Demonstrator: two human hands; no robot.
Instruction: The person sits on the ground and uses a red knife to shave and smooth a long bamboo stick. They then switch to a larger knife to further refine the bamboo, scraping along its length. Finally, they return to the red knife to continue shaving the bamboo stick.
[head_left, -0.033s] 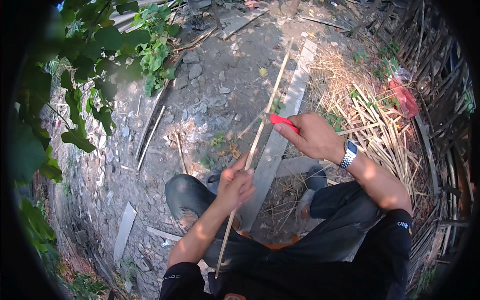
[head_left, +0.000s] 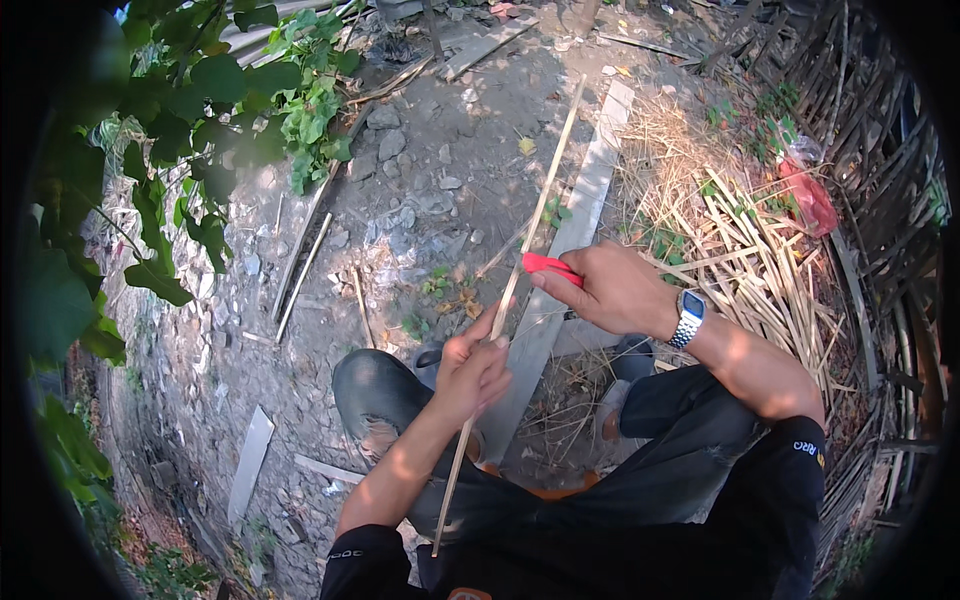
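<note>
Now, left hand (head_left: 472,372) just below centre, fingers wrapped tight round a long thin bamboo strip (head_left: 520,270), thumb pressed along its upper side. Strip running from about 6 o'clock, near the lap, up through the fist and out toward 12 o'clock, tip ending over the stony ground (head_left: 420,150). Right hand (head_left: 615,290) at 2 o'clock of the left one, close by, fingers clamped on a red-handled knife (head_left: 548,265); red handle poking out toward the strip, touching or all but touching it just above the left fist. Blade itself hidden, cannot tell where the edge sits. Silver wristwatch with a blue face (head_left: 688,318) on the right wrist. Under the strip, a flat pale plank (head_left: 585,200) slanting the same way, from between the knees toward 1 o'clock. Knees in dark jeans (head_left: 375,395) bent up either side of it. Heap of split bamboo slivers and dry straw (head_left: 740,250) out at 3 o'clock, a red plastic bag (head_left: 805,195) at its far edge by a woven bamboo fence (head_left: 880,200). Green leafy branches (head_left: 200,120) crowding in from 10 o'clock. Loose thin sticks (head_left: 300,270) lying on the stones at 9 o'clock.
</note>
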